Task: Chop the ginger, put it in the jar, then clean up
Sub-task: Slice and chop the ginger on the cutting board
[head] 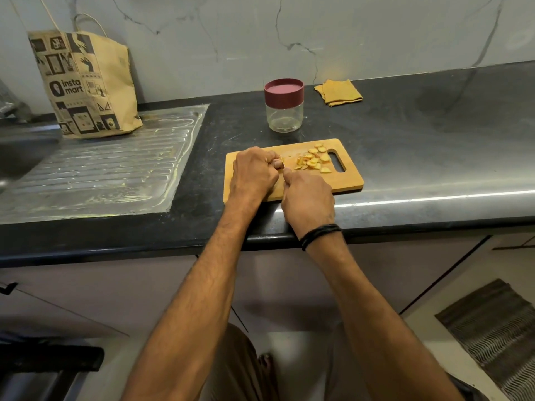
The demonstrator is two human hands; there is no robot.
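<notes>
A wooden cutting board [351,180] lies on the black counter. Several cut ginger slices [314,161] are piled near its handle hole. My left hand [253,173] is curled over the board's left part, its fingertips pinching a small piece of ginger that is mostly hidden. My right hand [308,199] is closed around a knife whose thin blade [284,166] barely shows between the two hands; the handle is hidden. Behind the board stands a clear glass jar [284,115] with a maroon lid [284,89] on it.
A folded yellow cloth [338,92] lies at the back right of the jar. A printed paper bag [84,85] stands on the steel sink drainboard [101,169] at the left. The counter's front edge [434,202] runs just below the board.
</notes>
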